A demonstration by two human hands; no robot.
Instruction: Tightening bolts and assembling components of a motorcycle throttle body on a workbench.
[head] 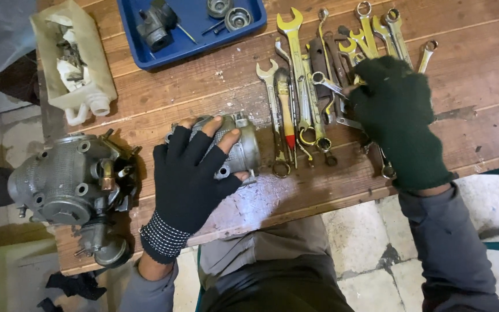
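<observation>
My left hand (189, 173), in a black fingerless glove, lies over a grey metal carburetor body (244, 147) on the wooden bench (463, 75) and grips it from above. My right hand (397, 118), in a dark green glove, rests on a row of wrenches (313, 86) laid side by side; its fingers are down among the tools near a small ring spanner (326, 81). Whether it grips one is hidden by the glove. A red-tipped screwdriver (287, 115) lies in the row, between the two hands.
A second, larger carburetor (67, 179) sits at the bench's left end. A blue tray (197, 29) with metal parts and a cut white plastic container (79, 58) with scraps stand at the back. Tiled floor lies below the bench's near edge.
</observation>
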